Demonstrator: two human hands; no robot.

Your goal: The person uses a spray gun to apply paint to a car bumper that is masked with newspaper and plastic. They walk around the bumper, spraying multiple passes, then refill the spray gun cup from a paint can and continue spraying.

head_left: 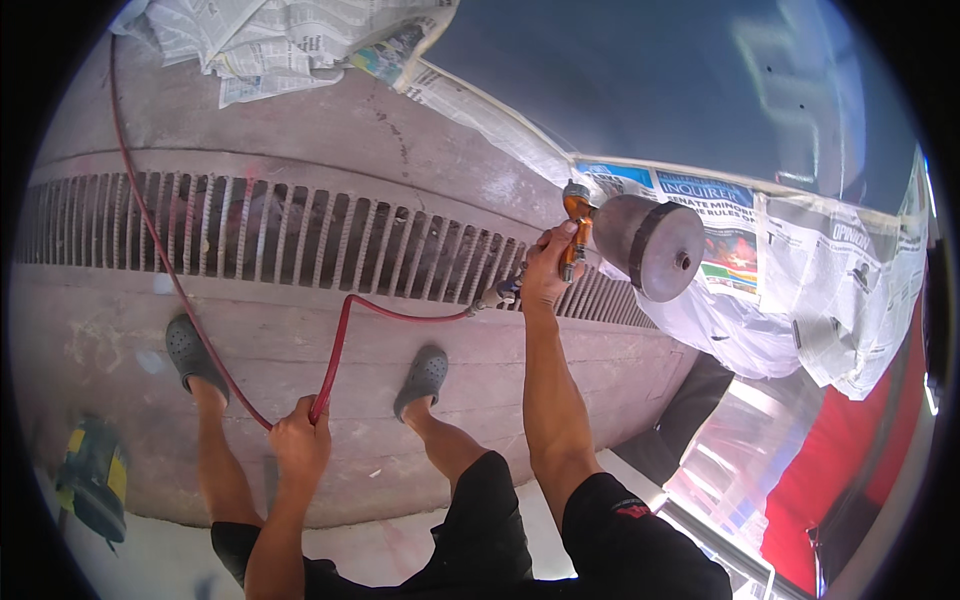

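Note:
My right hand [546, 268] is wrapped round a spray gun [574, 225] with an orange-gold body, held out at the end of my stretched arm. A round grey metal paint cup [635, 240] is attached to the gun and tilts to the right. From the fitting near the gun's handle runs a red air hose [400, 316]. Lower down, my left hand [300, 440] grips that hose, which bends up sharply above the fist. The gun's nozzle end points toward a dark grey-blue panel [680, 90] edged with newspaper; whether spray comes out does not show.
Masking newspaper [830, 255] hangs along the panel's edge, with more sheets [270, 40] at the upper left. A barred drain grate [330, 240] crosses the concrete floor. The hose trails to the far left. A dark-and-yellow object [95, 475] stands at the lower left, a red surface [825, 470] at the right.

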